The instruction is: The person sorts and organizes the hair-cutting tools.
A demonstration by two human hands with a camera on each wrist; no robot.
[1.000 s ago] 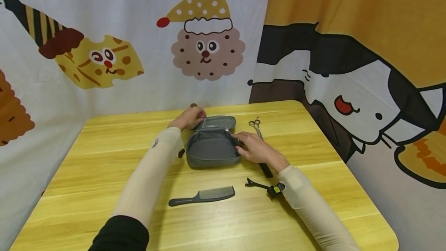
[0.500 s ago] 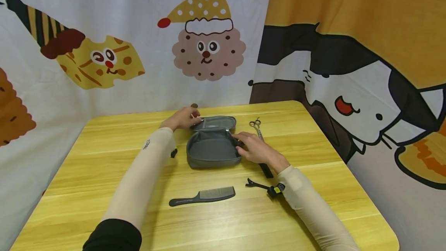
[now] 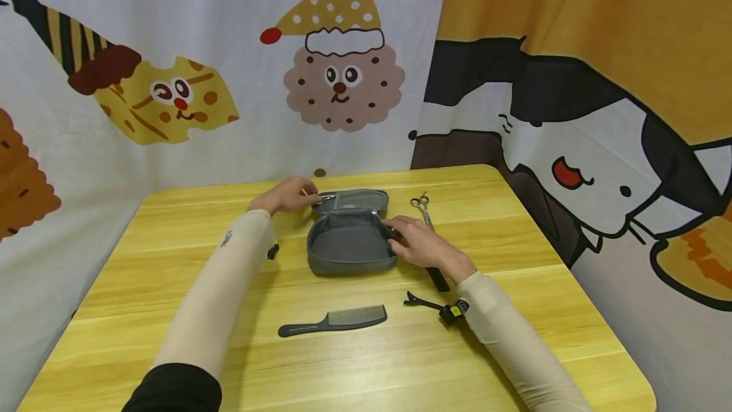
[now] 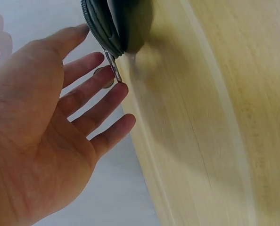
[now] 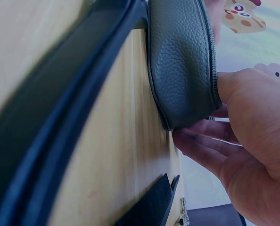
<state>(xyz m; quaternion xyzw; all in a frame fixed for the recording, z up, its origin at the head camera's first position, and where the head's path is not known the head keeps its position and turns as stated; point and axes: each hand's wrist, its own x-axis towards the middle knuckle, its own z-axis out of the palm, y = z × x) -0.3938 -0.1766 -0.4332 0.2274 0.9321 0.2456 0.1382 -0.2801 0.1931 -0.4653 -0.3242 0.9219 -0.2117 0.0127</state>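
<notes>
Hands apart. Gray case (image 3: 350, 266) sits on the table (image 3: 189, 259), lid laid back on its far side. Left hand (image 3: 286, 196), fingers spread, is at the lid's left end by the metal zipper pull (image 3: 328, 197); firm contact cannot be told. Right hand (image 3: 424, 245) grips the case's right side. Comb (image 3: 334, 321) lies nearer; scissors (image 3: 423, 206) lie right.

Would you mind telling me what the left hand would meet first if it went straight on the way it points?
Probably the metal tab at the edge of the open lid on the pouch; the left hand is so close that contact is hard to tell.
</notes>
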